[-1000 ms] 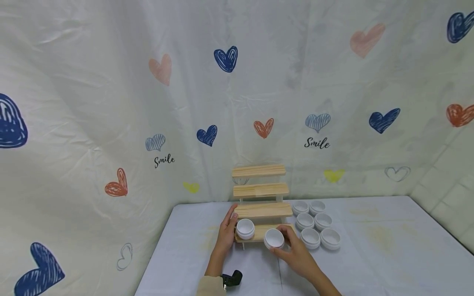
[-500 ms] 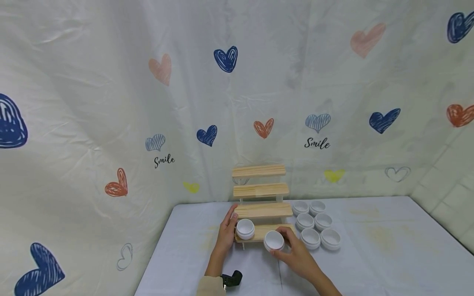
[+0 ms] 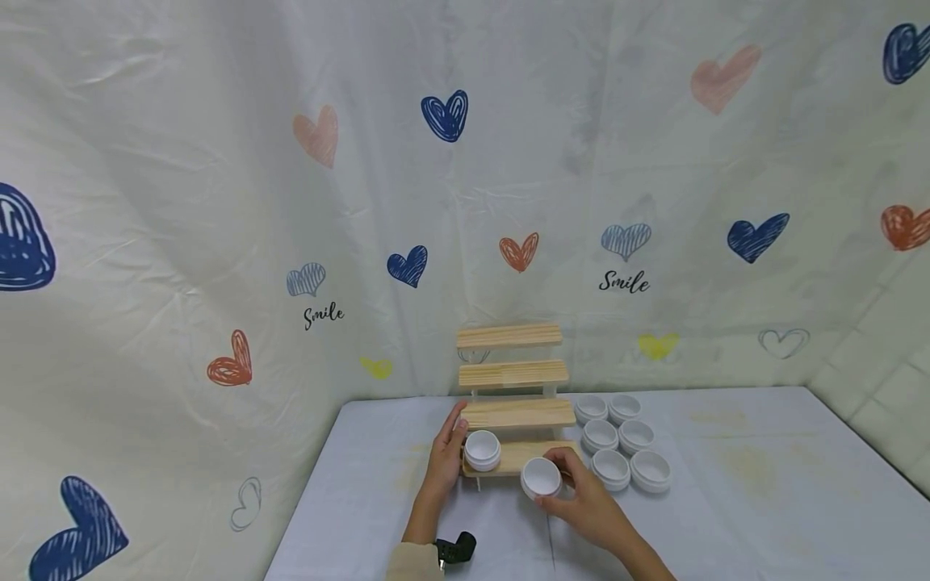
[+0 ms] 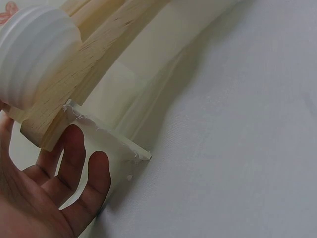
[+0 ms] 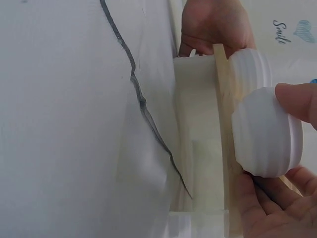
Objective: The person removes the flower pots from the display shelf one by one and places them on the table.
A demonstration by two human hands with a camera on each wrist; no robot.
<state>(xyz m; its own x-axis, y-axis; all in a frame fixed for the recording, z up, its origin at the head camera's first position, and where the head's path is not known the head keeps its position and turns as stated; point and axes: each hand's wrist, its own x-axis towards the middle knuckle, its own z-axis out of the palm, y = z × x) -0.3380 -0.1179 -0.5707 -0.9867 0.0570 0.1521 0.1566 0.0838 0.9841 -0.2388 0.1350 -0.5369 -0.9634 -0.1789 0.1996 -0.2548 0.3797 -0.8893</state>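
Observation:
A small white bowl [image 3: 541, 478] with ribbed sides is pinched between the thumb and fingers of my right hand [image 3: 590, 507]. It overlaps the front edge of the lowest step of a wooden tiered shelf [image 3: 517, 414] in the head view. At the shelf's left end, my left hand [image 3: 441, 464] grips the lowest step; its curled fingers [image 4: 74, 148] reach round the underside in the left wrist view. Just beside that hand, a second white bowl [image 3: 483, 450] sits upright on the lowest step. The right wrist view shows the held bowl [image 5: 265, 131] close against the board.
Several more white bowls [image 3: 613, 468] stand in two columns on the table right of the shelf. A white cloth [image 3: 726, 516] covers the table. Behind the shelf hangs a heart-patterned curtain [image 3: 552, 177]. A black strap [image 3: 456, 548] shows at the left wrist.
My right hand and its bowl have shifted slightly toward me, away from the shelf's front edge. The left hand and the bowl beside it stay put.

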